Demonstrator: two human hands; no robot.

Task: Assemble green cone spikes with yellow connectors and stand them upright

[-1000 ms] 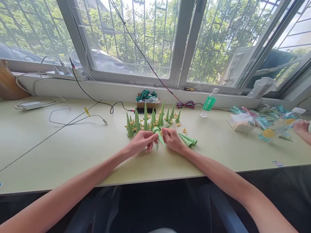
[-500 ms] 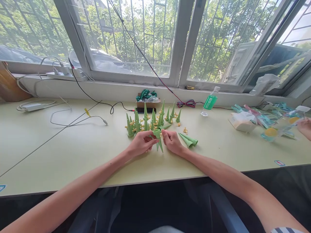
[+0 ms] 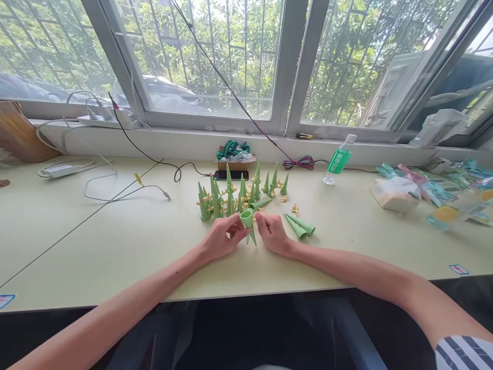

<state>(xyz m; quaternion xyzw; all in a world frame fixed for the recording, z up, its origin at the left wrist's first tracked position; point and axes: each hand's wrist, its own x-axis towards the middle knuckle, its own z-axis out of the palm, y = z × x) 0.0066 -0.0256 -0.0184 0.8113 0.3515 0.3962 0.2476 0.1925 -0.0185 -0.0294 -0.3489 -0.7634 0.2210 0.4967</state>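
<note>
The person is working on one green cone [image 3: 248, 223], holding it between both hands just above the desk [image 3: 115, 241], at the near edge of a cluster of standing cones [image 3: 230, 195]. The left hand [image 3: 221, 239] is pinching the cone just under its wide open mouth, its grip closed on it, and the tip is pointing down toward the near side. The right hand [image 3: 274, 234] is closing thumb and forefinger against the cone's right side. It may be pressing a small yellow part there, but the fingers are hiding that spot.

By my judgement, the step in hand is fitting or checking this single cone. The next move is calling for a steady left grip while the right fingertips are doing the fine work.

Both forearms are reaching in from the near edge, wrists low, converging at the cone. Two lying cones [image 3: 299, 226] are resting just right of the right hand, and loose yellow pieces [image 3: 295, 208] are sitting a little farther off.
</note>
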